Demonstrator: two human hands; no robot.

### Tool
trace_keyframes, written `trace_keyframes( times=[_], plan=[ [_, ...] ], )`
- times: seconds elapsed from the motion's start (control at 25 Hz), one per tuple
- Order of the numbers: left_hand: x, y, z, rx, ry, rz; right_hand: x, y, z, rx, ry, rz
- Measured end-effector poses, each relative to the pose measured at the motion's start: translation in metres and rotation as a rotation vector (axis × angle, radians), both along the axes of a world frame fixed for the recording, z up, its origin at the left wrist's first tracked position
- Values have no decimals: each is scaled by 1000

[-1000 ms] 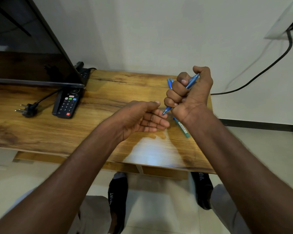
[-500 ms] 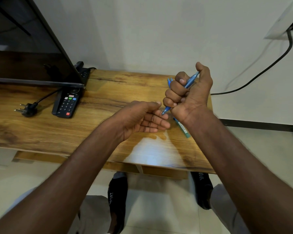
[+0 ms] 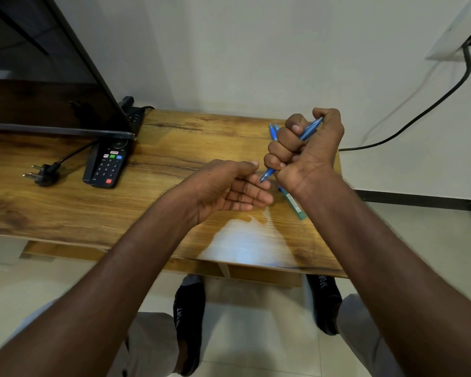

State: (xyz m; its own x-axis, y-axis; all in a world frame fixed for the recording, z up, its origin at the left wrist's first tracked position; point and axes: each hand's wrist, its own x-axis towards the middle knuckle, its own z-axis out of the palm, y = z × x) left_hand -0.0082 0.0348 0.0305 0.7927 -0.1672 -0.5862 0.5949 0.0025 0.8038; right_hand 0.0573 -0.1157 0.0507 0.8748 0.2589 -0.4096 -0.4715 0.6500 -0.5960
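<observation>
Right grip [image 3: 305, 151] still fisted round blue pen [image 3: 309, 130] above the tabletop [image 3: 174, 137], thumb bent back down on the pen's top, pen tip by the fingers of the loose, empty left grip [image 3: 226, 186], both in the same spot

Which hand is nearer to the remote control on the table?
Left. The left hand is open, just right of the remote control; the right hand is farther right, gripping a blue pen.
</observation>
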Motion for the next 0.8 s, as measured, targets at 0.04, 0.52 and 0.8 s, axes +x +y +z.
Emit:
trace_keyframes(
  times=[0.04, 0.52, 0.8],
  plan=[
    [0, 0, 0, 4, 1, -2, 0, 0, 0, 3, 1, 19],
    [1, -2, -1, 27, 11, -10, -1, 0, 1, -38, -31, 78],
    [-1, -2, 0, 37, 20, -28, -1, 1, 0, -82, -6, 99]
  ],
)
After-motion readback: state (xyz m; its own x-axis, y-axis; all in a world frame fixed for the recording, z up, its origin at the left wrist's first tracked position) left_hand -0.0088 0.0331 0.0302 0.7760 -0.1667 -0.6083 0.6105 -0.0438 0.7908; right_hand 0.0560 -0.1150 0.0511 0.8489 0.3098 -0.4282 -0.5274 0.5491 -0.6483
